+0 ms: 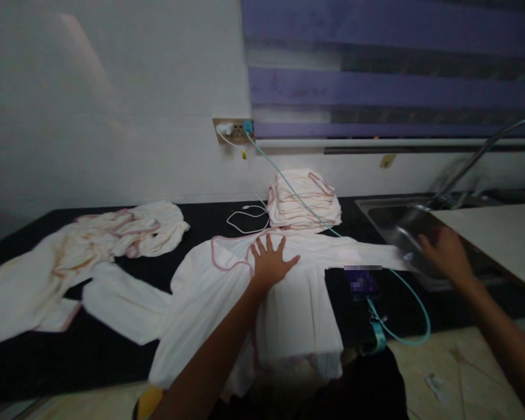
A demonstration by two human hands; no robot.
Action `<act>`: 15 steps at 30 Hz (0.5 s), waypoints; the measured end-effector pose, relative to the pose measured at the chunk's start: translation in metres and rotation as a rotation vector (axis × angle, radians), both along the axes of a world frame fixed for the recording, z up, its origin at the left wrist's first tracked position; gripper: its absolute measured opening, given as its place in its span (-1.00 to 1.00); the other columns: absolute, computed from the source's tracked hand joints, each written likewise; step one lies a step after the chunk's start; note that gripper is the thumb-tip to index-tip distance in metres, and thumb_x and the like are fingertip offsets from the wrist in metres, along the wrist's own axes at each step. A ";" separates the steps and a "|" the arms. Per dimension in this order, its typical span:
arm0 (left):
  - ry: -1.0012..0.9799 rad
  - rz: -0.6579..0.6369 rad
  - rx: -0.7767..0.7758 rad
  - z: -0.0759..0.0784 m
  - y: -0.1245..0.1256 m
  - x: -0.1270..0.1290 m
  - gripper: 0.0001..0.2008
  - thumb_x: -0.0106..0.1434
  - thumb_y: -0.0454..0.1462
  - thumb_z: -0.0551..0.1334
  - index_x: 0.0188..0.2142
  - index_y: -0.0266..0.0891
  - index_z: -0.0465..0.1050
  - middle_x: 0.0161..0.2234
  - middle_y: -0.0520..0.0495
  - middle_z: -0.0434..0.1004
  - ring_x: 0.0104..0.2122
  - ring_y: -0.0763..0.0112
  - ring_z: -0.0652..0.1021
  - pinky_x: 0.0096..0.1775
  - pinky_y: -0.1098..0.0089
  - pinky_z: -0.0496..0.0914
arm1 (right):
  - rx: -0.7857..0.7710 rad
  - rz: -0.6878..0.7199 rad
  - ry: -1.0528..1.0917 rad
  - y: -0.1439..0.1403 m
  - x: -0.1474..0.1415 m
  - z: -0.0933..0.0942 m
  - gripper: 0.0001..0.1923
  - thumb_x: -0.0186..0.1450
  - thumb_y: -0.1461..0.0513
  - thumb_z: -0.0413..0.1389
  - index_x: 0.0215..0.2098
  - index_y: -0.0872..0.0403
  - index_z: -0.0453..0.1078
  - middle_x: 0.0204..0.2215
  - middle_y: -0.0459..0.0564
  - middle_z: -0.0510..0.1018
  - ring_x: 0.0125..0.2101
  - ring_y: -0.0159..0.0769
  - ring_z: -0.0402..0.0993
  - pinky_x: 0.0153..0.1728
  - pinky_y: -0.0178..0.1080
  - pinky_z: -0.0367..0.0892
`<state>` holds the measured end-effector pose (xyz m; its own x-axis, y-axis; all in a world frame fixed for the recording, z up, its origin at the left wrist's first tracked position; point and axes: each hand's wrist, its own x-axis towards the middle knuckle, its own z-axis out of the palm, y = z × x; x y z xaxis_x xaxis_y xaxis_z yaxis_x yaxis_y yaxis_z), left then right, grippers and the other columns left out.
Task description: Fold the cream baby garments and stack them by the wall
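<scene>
Pressing flat with fingers spread wide, the left hand (269, 262) is pinning the white garment (254, 303) at its chest, just below the pink-trimmed neckline, which is keeping the cloth from sliding on the black countertop (35, 361). The right hand (446, 254) is closing on the end of the garment's sleeve (367, 255) and drawing it out straight toward the sink (389, 224); the grip itself is blurred, so how tightly the fingers are closing cannot be told. The garment is lying face up, its lower hem hanging over the near edge of the counter.

A folded stack of similar garments (305, 201) is sitting just behind the neckline, against the wall. A crumpled garment (91, 245) is lying well to the left. A teal cable (315, 219) is running from the wall socket (231, 131) across the stack and looping off the counter edge; a white cable (247, 219) is coiling beside the stack. Striped blinds (394, 70) are covering the window above, and a faucet (485, 151) is arching over the sink.
</scene>
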<state>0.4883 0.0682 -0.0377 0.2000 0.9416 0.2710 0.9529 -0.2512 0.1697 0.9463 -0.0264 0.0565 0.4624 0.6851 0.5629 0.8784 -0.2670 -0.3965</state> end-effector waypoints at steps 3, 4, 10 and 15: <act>-0.009 -0.002 -0.012 0.001 0.000 0.000 -0.08 0.27 0.36 0.05 0.45 -0.05 0.19 0.49 -0.43 -0.01 0.44 -0.52 0.03 0.33 -0.41 -0.05 | 0.045 0.260 0.071 -0.029 -0.120 -0.006 -0.53 0.45 0.00 0.10 0.11 0.19 0.41 -0.03 0.34 0.55 -0.05 -0.04 0.53 -0.03 -0.01 0.45; -0.009 -0.004 -0.016 0.001 0.000 0.000 -0.09 0.27 0.35 0.05 0.45 -0.05 0.18 0.49 -0.44 -0.01 0.44 -0.52 0.02 0.33 -0.41 -0.06 | 0.060 0.342 0.119 -0.041 -0.167 -0.014 -0.55 0.46 0.01 0.07 0.15 0.14 0.36 0.00 0.28 0.54 -0.02 -0.04 0.52 0.01 0.01 0.46; -0.008 -0.029 -0.057 0.003 0.001 -0.003 -0.08 0.28 0.36 0.01 0.46 -0.04 0.15 0.49 -0.43 -0.02 0.44 -0.51 0.01 0.32 -0.42 -0.06 | -0.251 0.756 0.083 -0.103 -0.352 -0.070 -0.46 0.43 0.16 0.04 0.36 0.05 0.25 0.32 0.21 0.36 0.37 0.03 0.22 0.31 0.13 0.29; -0.002 -0.080 -0.063 0.003 0.002 -0.009 -0.08 0.29 0.36 0.00 0.47 -0.04 0.13 0.49 -0.42 -0.03 0.45 -0.49 -0.01 0.33 -0.42 -0.08 | -0.412 0.600 -0.016 -0.126 -0.309 -0.080 -0.46 0.46 0.12 0.02 0.36 0.07 0.29 0.35 0.23 0.35 0.38 0.05 0.23 0.34 0.16 0.23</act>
<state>0.4796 0.0703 -0.0348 0.2744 0.9378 0.2125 0.9299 -0.3151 0.1899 0.6371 -0.1523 -0.0231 -0.0656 0.9760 0.2078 0.9253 0.1374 -0.3535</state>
